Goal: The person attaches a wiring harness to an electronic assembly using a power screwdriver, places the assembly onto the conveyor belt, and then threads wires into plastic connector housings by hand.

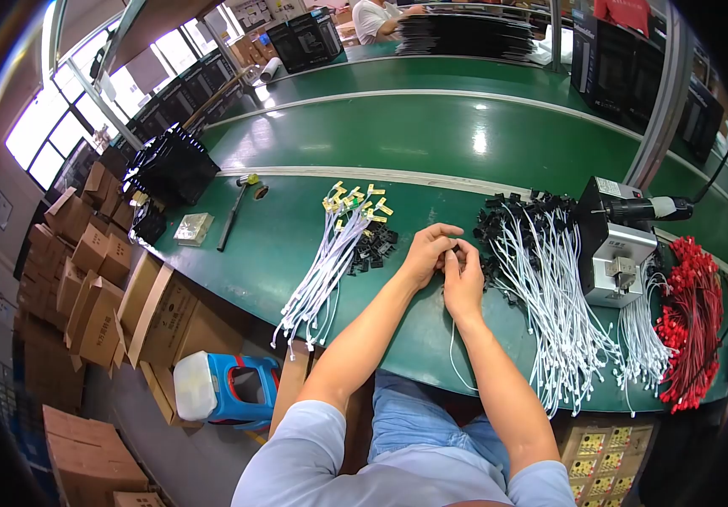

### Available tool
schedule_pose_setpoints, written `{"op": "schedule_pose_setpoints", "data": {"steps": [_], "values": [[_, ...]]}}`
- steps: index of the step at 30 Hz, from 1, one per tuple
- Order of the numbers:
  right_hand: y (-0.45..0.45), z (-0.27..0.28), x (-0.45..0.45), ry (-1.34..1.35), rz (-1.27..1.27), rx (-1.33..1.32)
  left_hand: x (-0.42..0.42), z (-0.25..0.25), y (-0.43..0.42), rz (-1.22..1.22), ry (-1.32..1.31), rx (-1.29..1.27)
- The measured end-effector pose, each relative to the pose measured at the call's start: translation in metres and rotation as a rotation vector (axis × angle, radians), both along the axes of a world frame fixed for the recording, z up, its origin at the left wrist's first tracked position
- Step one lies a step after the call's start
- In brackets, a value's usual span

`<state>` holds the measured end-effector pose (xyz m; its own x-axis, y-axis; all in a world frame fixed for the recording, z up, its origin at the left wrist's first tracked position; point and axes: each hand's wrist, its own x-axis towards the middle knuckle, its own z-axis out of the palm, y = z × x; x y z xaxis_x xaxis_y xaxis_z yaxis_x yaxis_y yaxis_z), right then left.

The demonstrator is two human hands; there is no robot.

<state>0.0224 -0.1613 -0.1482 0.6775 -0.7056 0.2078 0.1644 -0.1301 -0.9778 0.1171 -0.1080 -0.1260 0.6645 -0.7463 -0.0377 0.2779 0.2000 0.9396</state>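
My left hand (428, 256) and my right hand (463, 283) meet over the green table, fingers pinched together around a small black connector (455, 248), mostly hidden. A thin white cable (453, 355) hangs from my right hand to the table's front edge. Left of my hands lies a bundle of white cables (327, 269) with yellow-tagged ends, beside a small pile of black connectors (372, 249). To the right spreads a larger bundle of white cables (550, 304) with black connectors at its far end.
A machine (617, 245) stands right of the large bundle, with red cables (690, 325) beyond it. A dark tool (233, 215) and a clear box (193, 229) lie at left. Cardboard boxes (98, 325) fill the floor. A co-worker (374, 21) is across the table.
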Motion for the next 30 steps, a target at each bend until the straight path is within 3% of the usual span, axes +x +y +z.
{"op": "schedule_pose_setpoints", "data": {"steps": [30], "values": [[-0.0028, -0.0071, 0.0024, 0.028, 0.000, 0.031, -0.0018, -0.0013, 0.0006, -0.012, -0.033, -0.031]]}}
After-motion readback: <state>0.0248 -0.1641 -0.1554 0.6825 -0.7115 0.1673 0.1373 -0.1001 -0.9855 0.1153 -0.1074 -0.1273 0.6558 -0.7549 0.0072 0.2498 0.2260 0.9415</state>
